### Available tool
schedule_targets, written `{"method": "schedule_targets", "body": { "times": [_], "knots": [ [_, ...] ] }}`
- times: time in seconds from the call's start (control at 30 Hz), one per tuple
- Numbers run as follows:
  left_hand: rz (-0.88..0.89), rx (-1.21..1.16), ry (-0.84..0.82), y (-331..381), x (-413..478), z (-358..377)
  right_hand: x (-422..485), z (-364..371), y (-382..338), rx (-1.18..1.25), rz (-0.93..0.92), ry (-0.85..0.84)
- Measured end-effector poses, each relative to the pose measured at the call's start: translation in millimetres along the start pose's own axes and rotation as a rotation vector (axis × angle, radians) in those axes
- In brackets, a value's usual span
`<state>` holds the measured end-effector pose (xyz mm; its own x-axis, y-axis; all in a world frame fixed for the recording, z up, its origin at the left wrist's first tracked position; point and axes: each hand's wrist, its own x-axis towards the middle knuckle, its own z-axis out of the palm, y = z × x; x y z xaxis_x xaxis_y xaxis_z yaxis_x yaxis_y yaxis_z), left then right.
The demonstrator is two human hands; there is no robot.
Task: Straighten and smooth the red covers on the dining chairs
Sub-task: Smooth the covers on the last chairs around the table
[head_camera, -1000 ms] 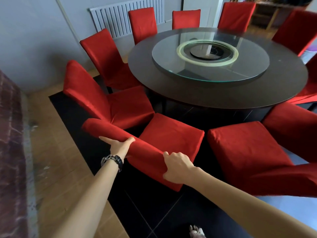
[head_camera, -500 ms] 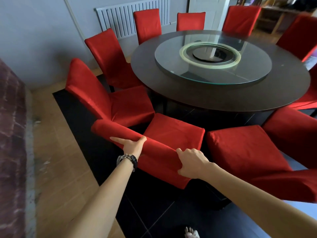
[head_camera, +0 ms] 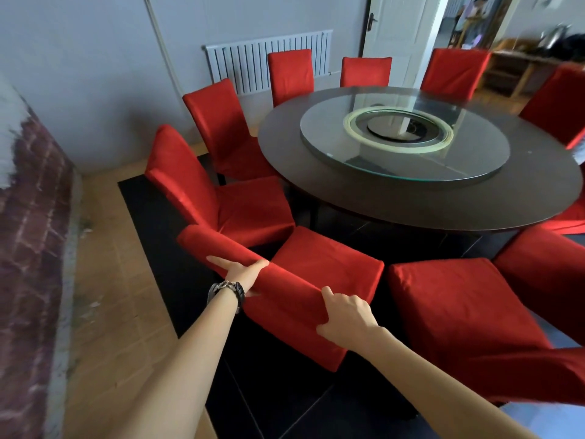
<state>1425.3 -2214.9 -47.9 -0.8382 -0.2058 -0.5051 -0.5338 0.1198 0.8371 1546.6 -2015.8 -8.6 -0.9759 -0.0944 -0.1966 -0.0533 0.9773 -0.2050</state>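
Observation:
A dining chair with a red cover [head_camera: 323, 267] stands right in front of me, its backrest top nearest me. My left hand [head_camera: 242, 274], a dark bracelet on its wrist, grips the top of that backrest, thumb on the seat side. My right hand [head_camera: 345, 315] holds the same backrest top further right, fingers wrapped over the fabric. Several more red-covered chairs ring the table: one to the left [head_camera: 221, 201], one to the right [head_camera: 459, 305].
A round dark table [head_camera: 380, 204] with a glass turntable [head_camera: 405, 163] fills the middle. A white radiator [head_camera: 250, 61] hangs on the back wall, and a white door [head_camera: 402, 30] stands open. A brick-patterned wall [head_camera: 28, 248] runs along the left; a dark floor mat [head_camera: 152, 223] lies under the chairs.
The view has lifted and moved back, showing more of the room. Both hands stay on the backrest top of the same chair, which has barely moved.

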Motion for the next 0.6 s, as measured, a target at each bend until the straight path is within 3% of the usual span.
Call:
{"method": "schedule_targets", "body": {
  "times": [0.2, 0.33, 0.4, 0.47, 0.6],
  "knots": [
    [-0.028, 0.092, -0.006, 2.8, -6.0, -2.2, 5.0, -9.5, -8.7, -0.107, 0.040, -0.123],
    [-0.130, 0.442, -0.196, 22.2, -17.9, -31.1, 26.0, -42.4, -23.8, -0.160, 0.175, -0.520],
    [-0.163, 0.519, -0.358, 42.6, -24.8, -52.5, 39.5, -58.7, -31.8, -0.140, 0.209, -0.631],
    [-0.139, 0.627, -0.436, 65.5, -30.2, -75.4, 50.2, -65.4, -41.8, -0.077, 0.180, -0.568],
    [0.048, 0.805, -0.327, 98.6, -17.2, -122.8, 69.8, -52.5, -77.2, 0.105, 0.062, -0.281]
  ]
}}
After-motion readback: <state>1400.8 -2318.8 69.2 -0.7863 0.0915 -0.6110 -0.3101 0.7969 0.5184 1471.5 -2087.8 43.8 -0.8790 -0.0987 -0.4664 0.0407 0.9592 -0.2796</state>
